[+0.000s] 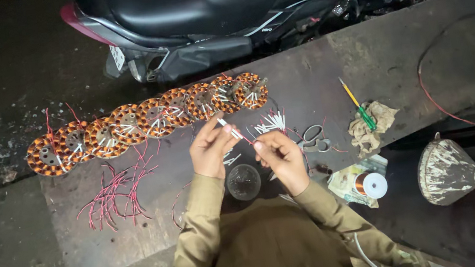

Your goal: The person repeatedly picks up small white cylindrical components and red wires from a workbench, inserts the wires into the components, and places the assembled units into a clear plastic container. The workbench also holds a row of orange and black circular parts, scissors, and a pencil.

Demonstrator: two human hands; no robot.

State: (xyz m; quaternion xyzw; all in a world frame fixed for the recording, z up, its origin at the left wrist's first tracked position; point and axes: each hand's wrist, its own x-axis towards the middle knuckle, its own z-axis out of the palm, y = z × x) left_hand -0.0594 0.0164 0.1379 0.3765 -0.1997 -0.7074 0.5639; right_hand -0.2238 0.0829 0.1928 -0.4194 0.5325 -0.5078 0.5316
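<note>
Far left, a row of copper-wound stator coils [144, 120] lies overlapping along the back of the grey tabletop [410, 49], white sleeves poking out of each. In front of them, a loose bundle of red wire leads [112, 196] sprawls on the surface, ends splayed. Centre: left hand [210, 149] closed, fingertips pinching a short white sleeve [224, 123] held above the tabletop; right hand [280, 155] closed too, pinching the red wire [244, 137] that runs up into that sleeve. Small round glass dish [243, 181] sits just below and between the wrists. Behind the right hand, a fan of spare white sleeves [271, 123], then scissors [311, 136]. Further right, a green-handled screwdriver [362, 112] rests on a crumpled rag [371, 128], a spool of copper wire [370, 185] near the edge, and a dusty fan motor housing [447, 172] off the tabletop. Parked scooter [203, 9] at the back. Risk as I judge it: the light is poor and the wire thin, so the end could buckle or miss the sleeve mouth; an elbow could knock the dish.
</note>
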